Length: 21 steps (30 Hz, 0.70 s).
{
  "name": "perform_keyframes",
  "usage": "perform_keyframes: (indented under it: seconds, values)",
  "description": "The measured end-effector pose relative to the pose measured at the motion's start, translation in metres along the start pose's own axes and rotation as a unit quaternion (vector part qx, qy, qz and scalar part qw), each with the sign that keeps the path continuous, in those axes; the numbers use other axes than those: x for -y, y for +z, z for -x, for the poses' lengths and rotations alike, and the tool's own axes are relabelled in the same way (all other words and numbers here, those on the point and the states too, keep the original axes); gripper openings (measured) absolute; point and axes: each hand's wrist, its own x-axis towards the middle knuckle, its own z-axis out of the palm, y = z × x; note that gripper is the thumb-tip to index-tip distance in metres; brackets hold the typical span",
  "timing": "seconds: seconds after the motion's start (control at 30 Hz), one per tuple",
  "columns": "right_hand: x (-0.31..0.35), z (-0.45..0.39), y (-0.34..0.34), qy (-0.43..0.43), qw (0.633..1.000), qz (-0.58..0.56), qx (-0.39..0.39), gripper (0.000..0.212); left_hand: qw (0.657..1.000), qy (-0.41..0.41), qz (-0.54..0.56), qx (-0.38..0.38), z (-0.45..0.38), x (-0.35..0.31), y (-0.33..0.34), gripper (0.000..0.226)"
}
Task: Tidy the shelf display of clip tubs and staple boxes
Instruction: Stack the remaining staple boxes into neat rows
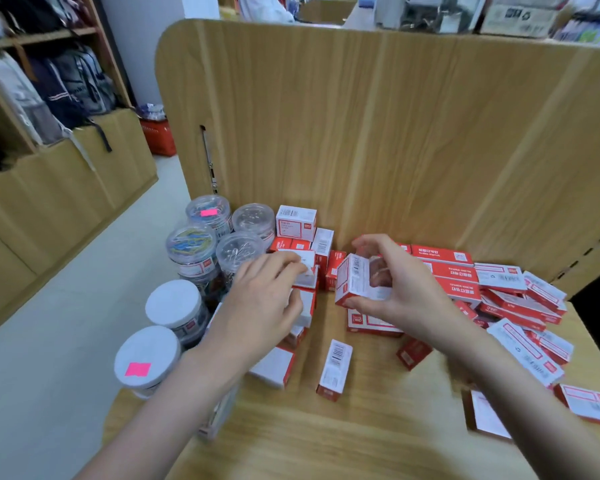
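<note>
Right hand (pixel 392 289) grips a staple box (pixel 355 284) lifted above mid-shelf, long axis running near-far. Left hand (pixel 269 292) pinches a box (pixel 305 275) atop the left stack, beside clip tubs (pixel 201 244).

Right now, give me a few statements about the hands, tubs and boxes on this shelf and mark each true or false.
1. The right hand grips a red and white box. True.
2. The clip tubs stand on the right of the shelf. False: they stand at its left edge.
3. The left hand rests on a stack of boxes. True.
4. Every tub lid is clear. False: the two nearest, like the white-lidded tub, have white lids.
</note>
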Motion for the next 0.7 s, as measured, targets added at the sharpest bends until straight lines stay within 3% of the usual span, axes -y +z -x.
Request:
perform_keyframes:
  seconds: [0.2,0.3,0.37,0.47,0.7]
  values:
    - [-0.001,-0.036,-0.009,-0.01,0.999,-0.034,-0.01,0.051,1.0,0.017,0.001,-0.024,-0.02,0.003,0.0,0.035]
    - [-0.001,-0.041,-0.011,-0.016,0.992,-0.125,0.002,0.038,0.999,0.027,0.013,-0.013,-0.029,0.004,-0.002,0.039]
    - [-0.002,-0.04,-0.01,-0.039,0.989,-0.141,0.019,0.041,0.999,0.032,0.042,-0.003,-0.033,0.0,-0.002,0.046]
    - [-0.008,-0.039,-0.008,-0.068,0.995,-0.056,0.047,0.043,0.997,0.052,0.056,0.008,-0.035,-0.003,0.0,0.05]
    - [-0.022,-0.048,-0.008,-0.067,0.992,0.106,0.017,0.041,0.998,0.035,0.002,0.043,-0.026,0.009,-0.002,0.044]
